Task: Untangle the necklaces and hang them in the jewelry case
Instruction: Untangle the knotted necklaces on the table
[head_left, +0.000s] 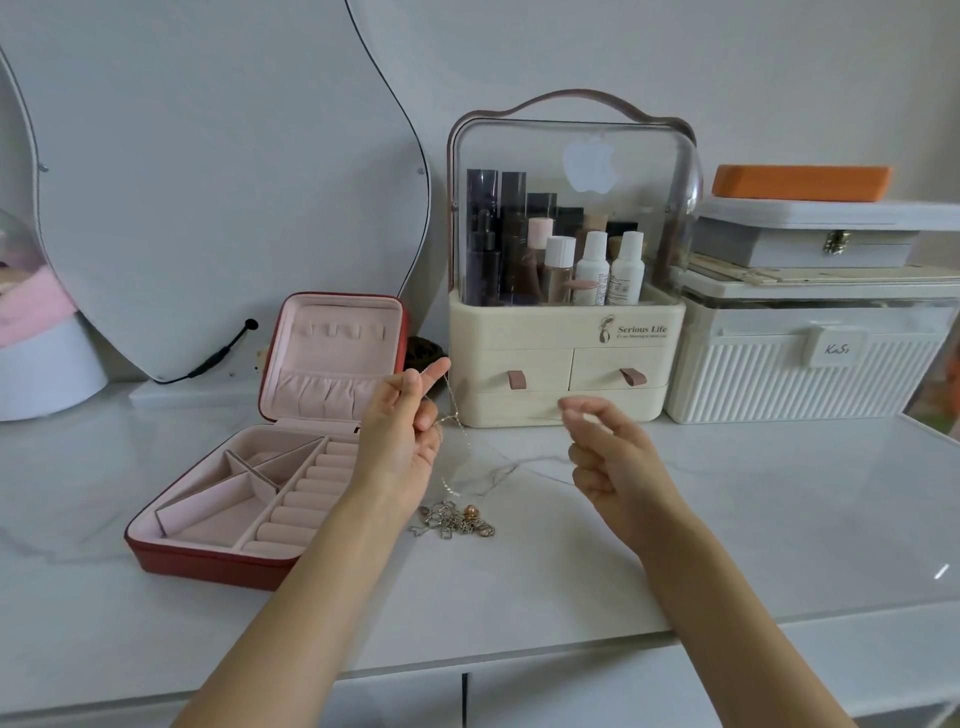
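I see a thin gold chain (457, 415) hanging from my left hand (402, 436), whose fingers are curled and pinching it near the top; the chain drops to a small tangled pile of necklaces (454, 521) lying on the white marble counter (727, 519) between my two forearms. My right hand (613, 457) is raised to the right, thumb and forefinger pressed together — a very fine strand seems to run toward it, but I cannot tell for sure that it holds it. Just left of the pile sits the red jewelry case (270, 447), lid upright; its pink lid shows a row of hooks and a gathered pocket with nothing hanging there, and the base has divided trays and ring rolls, all bare. Behind the hands stands a cream organizer (566, 358) with two small drawers and a clear dome over bottles (592, 267) and dark tubes. To its right — a ribbed white box (800, 364) stacked with a grey latched box (810, 244) and an orange block (802, 183). A curved mirror (208, 182) leans on the wall at left.
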